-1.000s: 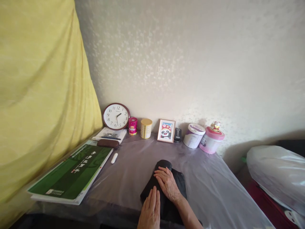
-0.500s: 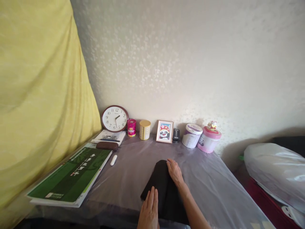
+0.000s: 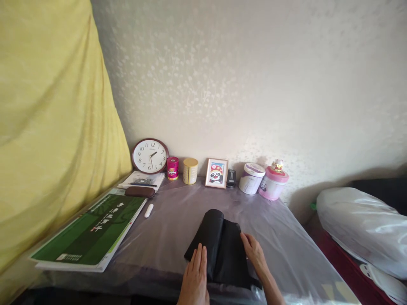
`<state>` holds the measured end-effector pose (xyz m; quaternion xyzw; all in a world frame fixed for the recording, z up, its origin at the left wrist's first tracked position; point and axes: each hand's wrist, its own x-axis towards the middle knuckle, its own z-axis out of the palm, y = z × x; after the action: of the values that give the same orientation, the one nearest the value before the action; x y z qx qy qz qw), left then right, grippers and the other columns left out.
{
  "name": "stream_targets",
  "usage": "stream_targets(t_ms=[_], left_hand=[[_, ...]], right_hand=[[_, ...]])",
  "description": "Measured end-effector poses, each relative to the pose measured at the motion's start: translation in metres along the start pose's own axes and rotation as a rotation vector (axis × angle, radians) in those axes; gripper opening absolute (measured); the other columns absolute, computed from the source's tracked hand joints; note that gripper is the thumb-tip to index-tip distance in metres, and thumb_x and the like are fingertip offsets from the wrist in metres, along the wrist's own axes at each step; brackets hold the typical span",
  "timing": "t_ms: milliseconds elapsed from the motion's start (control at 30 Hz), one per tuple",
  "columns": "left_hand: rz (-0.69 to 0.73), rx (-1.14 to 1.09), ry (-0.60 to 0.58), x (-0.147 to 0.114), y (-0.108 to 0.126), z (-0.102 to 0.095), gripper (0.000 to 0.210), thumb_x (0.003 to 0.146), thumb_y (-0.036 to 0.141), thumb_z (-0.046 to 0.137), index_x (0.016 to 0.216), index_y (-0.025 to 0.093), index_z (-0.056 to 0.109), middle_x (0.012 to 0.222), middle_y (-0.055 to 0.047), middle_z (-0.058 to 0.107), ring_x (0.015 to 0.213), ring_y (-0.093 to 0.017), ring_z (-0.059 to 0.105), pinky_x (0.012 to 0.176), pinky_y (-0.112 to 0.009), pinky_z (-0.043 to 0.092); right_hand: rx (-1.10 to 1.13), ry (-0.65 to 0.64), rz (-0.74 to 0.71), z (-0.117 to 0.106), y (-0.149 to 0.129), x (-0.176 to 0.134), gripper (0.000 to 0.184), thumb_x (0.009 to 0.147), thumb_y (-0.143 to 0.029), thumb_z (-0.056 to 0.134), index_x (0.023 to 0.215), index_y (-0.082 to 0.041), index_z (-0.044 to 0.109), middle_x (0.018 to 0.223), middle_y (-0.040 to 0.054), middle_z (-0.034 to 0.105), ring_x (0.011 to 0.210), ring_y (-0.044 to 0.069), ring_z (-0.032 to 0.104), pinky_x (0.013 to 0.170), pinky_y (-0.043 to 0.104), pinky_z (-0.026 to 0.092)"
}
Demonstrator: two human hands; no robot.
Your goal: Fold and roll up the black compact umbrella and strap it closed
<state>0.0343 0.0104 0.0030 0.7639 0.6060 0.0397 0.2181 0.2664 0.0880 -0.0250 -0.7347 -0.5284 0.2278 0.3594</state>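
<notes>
A folded black cloth (image 3: 232, 250) lies on the table near its front edge, its left part doubled over in a rounded fold. My left hand (image 3: 195, 275) rests on the lower left of this fold with its fingers straight and side by side. At the cloth's right edge is my right hand (image 3: 254, 252), its fingers bent round the edge; the thumb is hidden.
A green book (image 3: 92, 233), a brown case (image 3: 140, 192) and a small white object (image 3: 149, 210) lie on the left. Along the wall stand a clock (image 3: 150, 156), a pink can (image 3: 172, 168), a yellow-lidded can (image 3: 190, 171), a picture frame (image 3: 216, 173) and two tubs (image 3: 251, 180).
My right hand has moved from the far middle of the cloth down to its right edge. The cloth's right part is spread wider. My left hand stays on the fold.
</notes>
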Motion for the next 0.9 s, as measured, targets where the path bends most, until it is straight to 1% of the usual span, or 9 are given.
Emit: stream_targets(t_ms=[67, 167, 267, 333, 433, 533, 700, 800, 900], left_hand=[[0.000, -0.027, -0.014, -0.001, 0.003, -0.006, 0.091, 0.056, -0.001, 0.041, 0.137, 0.011, 0.001, 0.148, -0.006, -0.002, 0.137, -0.021, 0.009, 0.110, -0.032, 0.023], [-0.012, -0.045, -0.026, -0.003, 0.007, -0.013, 0.091, 0.056, -0.001, 0.041, 0.137, 0.010, 0.002, 0.148, -0.006, -0.003, 0.137, -0.020, 0.009, 0.110, -0.030, 0.022], [-0.042, -0.028, -0.055, -0.004, 0.009, -0.017, 0.092, 0.054, -0.001, 0.042, 0.137, 0.010, 0.003, 0.147, -0.006, -0.003, 0.137, -0.019, 0.008, 0.110, -0.029, 0.021], [-0.047, -0.024, -0.058, -0.003, 0.008, -0.014, 0.093, 0.053, -0.001, 0.042, 0.137, 0.011, 0.003, 0.147, -0.006, -0.003, 0.137, -0.020, 0.009, 0.109, -0.029, 0.023], [-0.006, -0.036, 0.013, 0.000, 0.002, -0.001, 0.094, 0.052, 0.001, 0.041, 0.138, 0.011, 0.004, 0.147, -0.007, -0.002, 0.137, -0.022, 0.012, 0.107, -0.033, 0.027], [0.056, -0.021, 0.143, 0.003, -0.006, 0.015, 0.096, 0.050, 0.003, 0.041, 0.139, 0.011, 0.005, 0.147, -0.009, 0.001, 0.136, -0.023, 0.016, 0.104, -0.034, 0.031], [0.054, -0.018, 0.199, 0.007, -0.011, 0.027, 0.098, 0.046, 0.004, 0.042, 0.139, 0.009, 0.011, 0.147, -0.010, 0.008, 0.135, -0.025, 0.020, 0.105, -0.035, 0.031], [0.037, -0.002, 0.182, 0.008, -0.009, 0.025, 0.098, 0.046, 0.004, 0.042, 0.139, 0.009, 0.012, 0.147, -0.010, 0.010, 0.135, -0.025, 0.020, 0.105, -0.034, 0.031], [0.024, -0.010, 0.179, 0.008, -0.008, 0.024, 0.093, 0.049, 0.005, 0.043, 0.138, 0.010, 0.017, 0.147, -0.010, 0.012, 0.135, -0.025, 0.020, 0.105, -0.035, 0.031]], right_hand=[[0.046, 0.007, -0.001, 0.000, -0.010, -0.002, 0.048, 0.075, -0.055, 0.039, 0.089, -0.017, 0.065, 0.089, 0.0091, 0.069, 0.087, 0.024, 0.062, 0.076, 0.031, 0.045], [0.103, 0.007, 0.029, 0.002, -0.022, -0.005, 0.051, 0.072, -0.058, 0.042, 0.087, -0.014, 0.065, 0.085, 0.0093, 0.069, 0.084, 0.025, 0.062, 0.075, 0.032, 0.045], [0.155, 0.010, 0.032, 0.003, -0.029, -0.009, 0.047, 0.069, -0.056, 0.048, 0.080, -0.014, 0.066, 0.075, 0.0070, 0.067, 0.076, 0.024, 0.062, 0.068, 0.032, 0.046], [0.223, -0.012, -0.010, 0.003, -0.034, -0.012, 0.044, 0.070, -0.055, 0.049, 0.076, -0.015, 0.066, 0.069, 0.0044, 0.065, 0.071, 0.023, 0.061, 0.063, 0.030, 0.046], [0.330, -0.065, -0.061, 0.001, -0.048, -0.014, 0.043, 0.073, -0.055, 0.049, 0.073, -0.016, 0.064, 0.065, 0.0024, 0.063, 0.065, 0.020, 0.059, 0.057, 0.028, 0.044], [0.401, -0.104, -0.094, 0.004, -0.068, -0.013, 0.042, 0.075, -0.056, 0.048, 0.071, -0.016, 0.062, 0.064, 0.0016, 0.061, 0.061, 0.018, 0.056, 0.053, 0.026, 0.042], [0.435, -0.127, -0.137, 0.024, -0.099, -0.007, 0.042, 0.075, -0.057, 0.049, 0.073, -0.017, 0.060, 0.059, 0.0003, 0.058, 0.058, 0.016, 0.054, 0.049, 0.025, 0.041], [0.445, -0.153, -0.157, 0.041, -0.105, -0.003, 0.046, 0.077, -0.057, 0.046, 0.085, -0.015, 0.063, 0.064, 0.0027, 0.063, 0.063, 0.019, 0.058, 0.051, 0.026, 0.044], [0.373, -0.143, -0.161, 0.057, -0.103, 0.004, 0.045, 0.078, -0.053, 0.046, 0.094, -0.015, 0.064, 0.069, 0.0047, 0.066, 0.068, 0.021, 0.062, 0.055, 0.028, 0.047]])
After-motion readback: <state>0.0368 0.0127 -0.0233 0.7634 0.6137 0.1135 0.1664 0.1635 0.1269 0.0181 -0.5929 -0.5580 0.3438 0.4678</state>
